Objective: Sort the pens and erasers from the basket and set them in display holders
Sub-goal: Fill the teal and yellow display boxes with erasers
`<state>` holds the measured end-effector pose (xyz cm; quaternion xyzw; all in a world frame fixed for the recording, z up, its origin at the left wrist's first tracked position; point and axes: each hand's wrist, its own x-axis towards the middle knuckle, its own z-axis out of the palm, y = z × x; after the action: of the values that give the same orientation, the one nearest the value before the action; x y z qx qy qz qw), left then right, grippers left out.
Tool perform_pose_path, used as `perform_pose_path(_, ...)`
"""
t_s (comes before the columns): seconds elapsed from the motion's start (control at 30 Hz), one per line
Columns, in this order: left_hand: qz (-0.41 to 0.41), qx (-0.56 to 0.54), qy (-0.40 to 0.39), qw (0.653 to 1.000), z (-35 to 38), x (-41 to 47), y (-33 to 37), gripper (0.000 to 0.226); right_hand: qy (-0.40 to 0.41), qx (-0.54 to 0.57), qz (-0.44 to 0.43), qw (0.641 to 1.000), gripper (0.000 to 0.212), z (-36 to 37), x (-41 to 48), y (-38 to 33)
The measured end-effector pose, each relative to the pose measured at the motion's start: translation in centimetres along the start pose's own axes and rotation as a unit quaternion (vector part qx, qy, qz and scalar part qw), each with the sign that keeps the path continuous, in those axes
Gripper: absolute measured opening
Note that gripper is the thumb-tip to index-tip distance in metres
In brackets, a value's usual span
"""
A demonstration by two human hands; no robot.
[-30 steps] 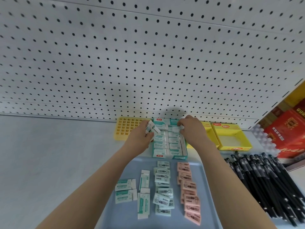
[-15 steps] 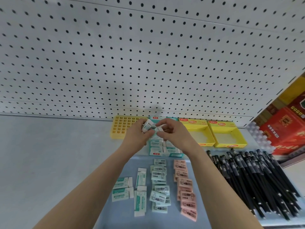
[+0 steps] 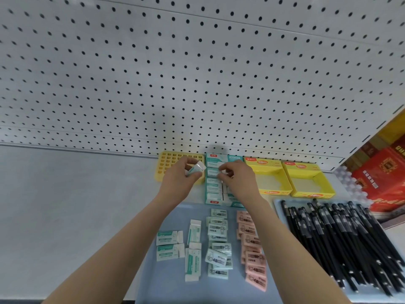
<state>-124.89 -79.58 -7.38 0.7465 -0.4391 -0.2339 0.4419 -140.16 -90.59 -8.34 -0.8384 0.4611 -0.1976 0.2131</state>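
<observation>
The teal eraser (image 3: 195, 169) sits pinched in the grip of the left hand (image 3: 179, 183), above the grid holder (image 3: 167, 164), probably waiting for its turn. The right hand (image 3: 238, 181) pinches a second eraser (image 3: 220, 171) over the teal box (image 3: 211, 189), I think to seat it in the row. On the blue tray (image 3: 162, 286) lie mint erasers (image 3: 217, 260) and pink erasers (image 3: 254, 257) marked "4B". The yellow boxes (image 3: 260, 163) also read "4B". The pens (image 3: 328, 238) lie to the right.

Yellow display boxes (image 3: 268, 191): two. Yellow grid holder (image 3: 168, 163): one. Teal eraser box (image 3: 221, 202): one. Black pens (image 3: 324, 233): heap, uncountable.
</observation>
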Motion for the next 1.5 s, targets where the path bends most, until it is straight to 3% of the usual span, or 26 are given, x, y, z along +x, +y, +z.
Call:
perform_pose_path(0.2, 0.016, 0.011, -0.008, 1.0, 0.2, -0.1, 0.2, 0.023, 0.013, -0.024, -0.013, 1.0, 0.018, -0.1, -0.2, -0.3)
perform_pose_path(0.27, 0.022, 0.016, -0.015, 1.0, 0.5, 0.0, 0.6, 0.023, 0.023, 0.069, 0.002, 0.997, 0.016, -0.8, -0.7, -0.9)
perform_pose_path(0.37, 0.046, 0.021, -0.029, 0.998, 1.3, 0.2, 1.4, 0.023, -0.037, 0.271, 0.041, 0.961, 0.009, -1.9, -1.7, -1.9)
perform_pose_path(0.43, 0.07, 0.028, -0.04, 0.996, 1.9, 0.4, 2.0, 0.024, -0.036, 0.297, 0.045, 0.953, 0.007, -2.5, -2.0, -1.2)
perform_pose_path(0.6, 0.142, 0.174, -0.061, 0.973, 3.2, 1.6, 2.0, 0.039, 0.095, 0.138, 0.111, 0.98, 0.011, -4.2, -1.7, 2.9)
perform_pose_path(0.8, 0.21, 0.351, -0.096, 0.908, 4.0, 2.9, 1.5, 0.035, 0.068, 0.077, 0.1, 0.99, 0.02, -4.0, -1.8, 3.5)
perform_pose_path(0.93, 0.206, 0.345, -0.105, 0.91, 3.9, 3.3, 1.7, 0.041, 0.058, 0.023, 0.087, 0.994, 0.025, -3.2, -0.9, 2.9)
perform_pose_path(1.1, 0.148, 0.17, -0.12, 0.967, 2.9, 2.3, 1.9, 0.053, 0.047, -0.069, 0.077, 0.994, 0.025, -2.4, -0.5, 2.9)
perform_pose_path(1.33, 0.227, 0.162, -0.132, 0.951, 3.6, 1.2, 2.4, 0.056, 0.047, -0.093, 0.05, 0.993, 0.031, -3.1, -0.6, 2.8)
perform_pose_path(1.5, 0.194, 0.207, -0.107, 0.953, 4.5, 1.5, 2.0, 0.049, -0.003, -0.108, -0.005, 0.994, 0.037, -3.1, -0.9, 3.1)
